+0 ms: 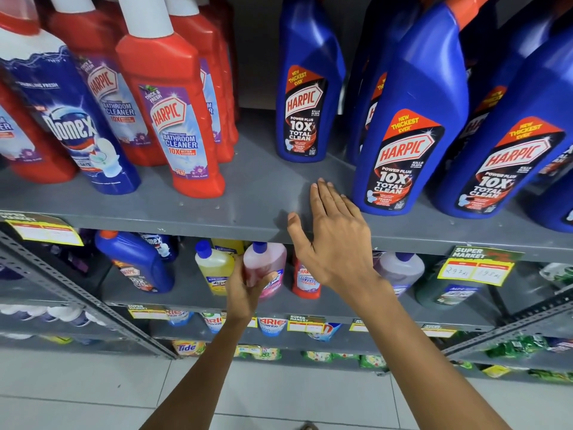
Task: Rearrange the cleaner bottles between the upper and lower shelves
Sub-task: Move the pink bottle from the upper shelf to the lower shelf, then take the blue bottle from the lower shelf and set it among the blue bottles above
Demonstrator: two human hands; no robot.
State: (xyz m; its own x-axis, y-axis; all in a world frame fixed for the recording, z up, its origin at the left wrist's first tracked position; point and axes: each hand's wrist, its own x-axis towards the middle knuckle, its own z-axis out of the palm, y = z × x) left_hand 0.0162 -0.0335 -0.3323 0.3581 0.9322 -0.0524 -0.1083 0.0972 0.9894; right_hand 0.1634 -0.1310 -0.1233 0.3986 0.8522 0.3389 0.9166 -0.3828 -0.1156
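On the lower shelf (192, 297) my left hand (245, 290) grips a pink cleaner bottle (266, 262) with a blue cap. A yellow bottle (214, 265) stands just left of it, a small red Harpic bottle (305, 282) just right. My right hand (333, 237) rests flat and open on the front of the grey upper shelf (248, 200), holding nothing. Beside its fingers stands a large blue Harpic bottle (406, 125). A smaller blue Harpic bottle (307, 88) stands farther back.
Red Harpic bathroom cleaner bottles (173, 113) and a Domex bottle (74, 119) fill the upper shelf's left. More blue Harpic bottles (508, 156) crowd the right. A blue Harpic bottle (136, 262), a lilac bottle (400, 268) and a green bottle (446, 293) stand below. Yellow price tags (477, 270) hang from shelf edges.
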